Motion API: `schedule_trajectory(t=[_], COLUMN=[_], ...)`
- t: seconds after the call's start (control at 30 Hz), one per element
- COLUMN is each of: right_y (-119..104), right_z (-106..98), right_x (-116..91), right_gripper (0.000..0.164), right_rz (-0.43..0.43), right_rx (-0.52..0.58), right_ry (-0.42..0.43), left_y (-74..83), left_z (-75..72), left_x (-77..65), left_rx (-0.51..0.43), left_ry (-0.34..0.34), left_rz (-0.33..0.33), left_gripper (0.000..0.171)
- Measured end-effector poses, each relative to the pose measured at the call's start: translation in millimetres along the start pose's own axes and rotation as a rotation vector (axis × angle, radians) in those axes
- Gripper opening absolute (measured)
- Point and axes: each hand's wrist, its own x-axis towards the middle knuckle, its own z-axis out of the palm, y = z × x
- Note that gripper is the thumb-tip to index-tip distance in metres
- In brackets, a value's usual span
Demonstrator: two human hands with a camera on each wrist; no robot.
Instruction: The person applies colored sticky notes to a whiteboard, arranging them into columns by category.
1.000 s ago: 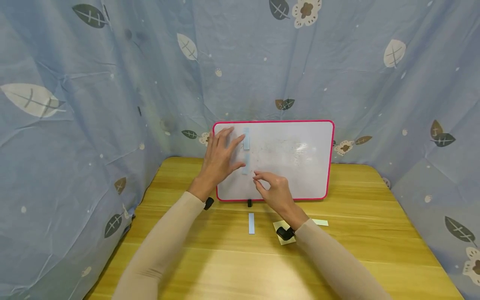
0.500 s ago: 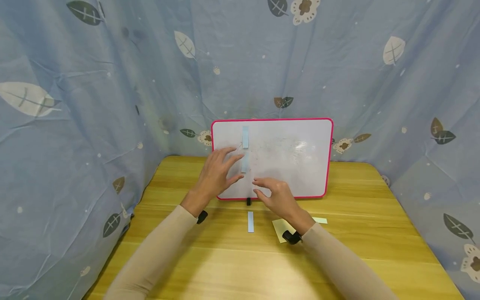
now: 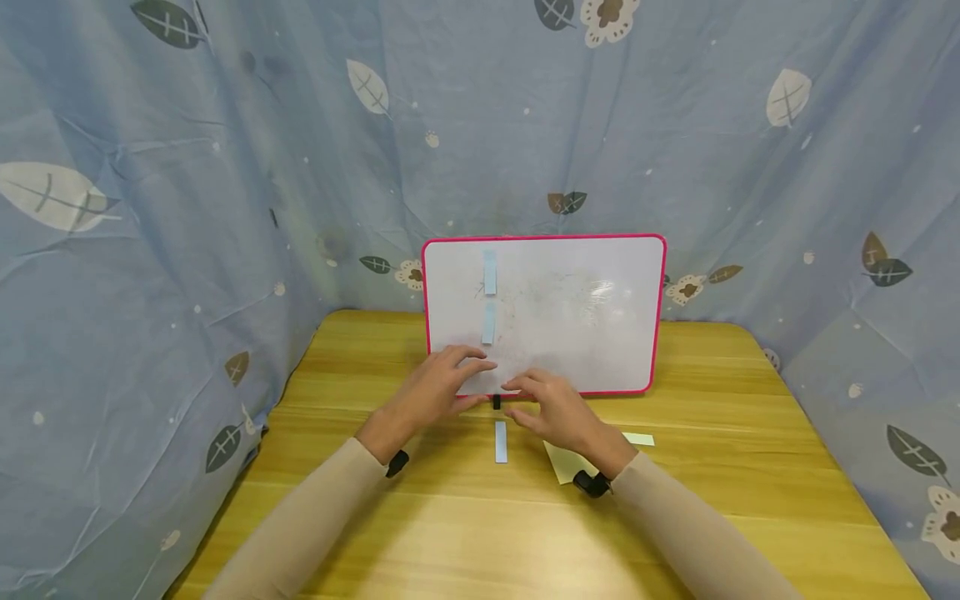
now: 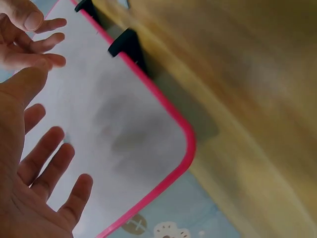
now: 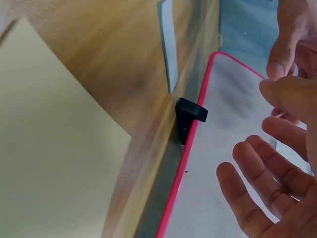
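Two pale blue paper strips, an upper one (image 3: 490,272) and a lower one (image 3: 488,323), are stuck in a column on the left part of a pink-rimmed whiteboard (image 3: 585,317). My left hand (image 3: 431,387) is in front of the board's lower left, fingers spread and holding nothing. Facing it, my right hand (image 3: 558,408) hovers at the board's lower edge with loosely bent, parted fingers and nothing between them. Between the hands is a black stand foot (image 3: 497,402) under the rim. A blue strip (image 3: 501,442) lies on the table just in front of it.
On the wooden table (image 3: 465,533), a yellow paper square (image 3: 564,461) lies partly under my right wrist. A pale green strip (image 3: 639,438) is further right. Patterned blue curtains (image 3: 480,125) hang behind and at both sides. Another black stand foot (image 4: 86,7) grips the rim in the left wrist view.
Both hands have come down from the strips to the board's lower edge, the left one from higher up. My right fingers have parted. Both strips on the board are now uncovered.
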Motion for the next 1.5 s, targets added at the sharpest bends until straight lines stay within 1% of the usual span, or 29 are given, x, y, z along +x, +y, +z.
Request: schedule_trajectory(t=[0.13,0.33,0.43,0.57,0.73,0.87,1.0,1.23,1.37,1.5], right_y=[0,2,2,0,-1,-3,-5,-7,-9,-10], right_z=[2,4,4,5,7,10,13,22,26,31], right_x=[-3,-8,-10,-15,-19,-22,-24,-27,-27,-28], right_gripper=[0.037,0.037,0.037,0.036,0.034,0.034,0.034,0.031,0.035,0.038], right_rz=[0.020,0.078,0.081,0.078,0.089,0.081,0.078,0.043,0.024,0.027], right_rx=[-0.037,-0.054,-0.064,-0.076,-0.086,-0.092,-0.093,-0.105,-0.104,-0.116], right_ry=[-0.060,-0.148,-0.171,-0.198,-0.244,-0.281,-0.299,-0.271,-0.253,-0.261], left_y=[2.8,4.1,4.7,7.8,14.0,18.7,21.2,22.1,21.2,21.1], left_z=[4.7,13.0,17.6,22.5,26.3,27.9,29.8,32.3,34.2,34.9], left_x=[-2.6,-5.1,-7.0,-9.2,-11.7,-14.4,-16.9,-20.9,-23.3,-25.0], left_rx=[-0.029,-0.077,-0.075,-0.059,-0.076,-0.094,-0.112,-0.144,-0.152,-0.165], left_ry=[-0.052,-0.087,-0.114,-0.190,-0.306,-0.358,-0.373,-0.372,-0.370,-0.377], left_rz=[0.011,0.067,0.082,0.081,0.076,0.055,0.039,0.014,0.001,-0.020], left_gripper=[0.049,0.041,0.038,0.036,0.037,0.034,0.033,0.033,0.029,0.027])
